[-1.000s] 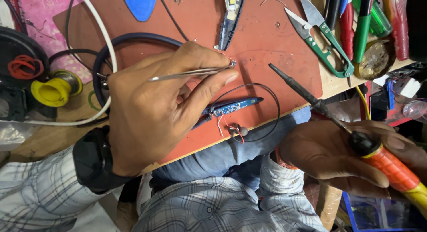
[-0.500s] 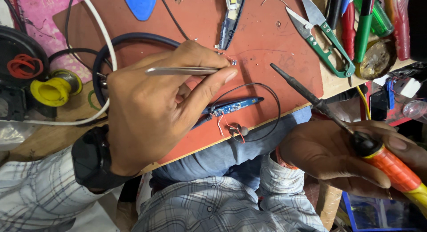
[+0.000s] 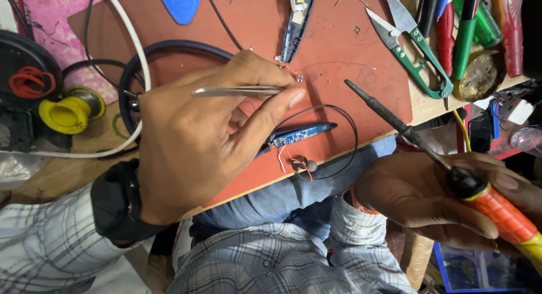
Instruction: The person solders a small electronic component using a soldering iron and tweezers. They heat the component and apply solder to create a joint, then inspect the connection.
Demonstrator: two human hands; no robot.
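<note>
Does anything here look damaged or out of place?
Yes: the small blue circuit board lies bare on the red mat, its thin red and white wires trailing loose toward the mat's near edge.

Left hand (image 3: 192,153) pinched shut, right hand (image 3: 435,201) curled closed.

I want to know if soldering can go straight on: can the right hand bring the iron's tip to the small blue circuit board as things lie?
Probably yes. The right hand holds the soldering iron with its tip over bare mat, beside the blue circuit board. Only a thin black wire loops between them; the left hand sits on the far side.
</note>
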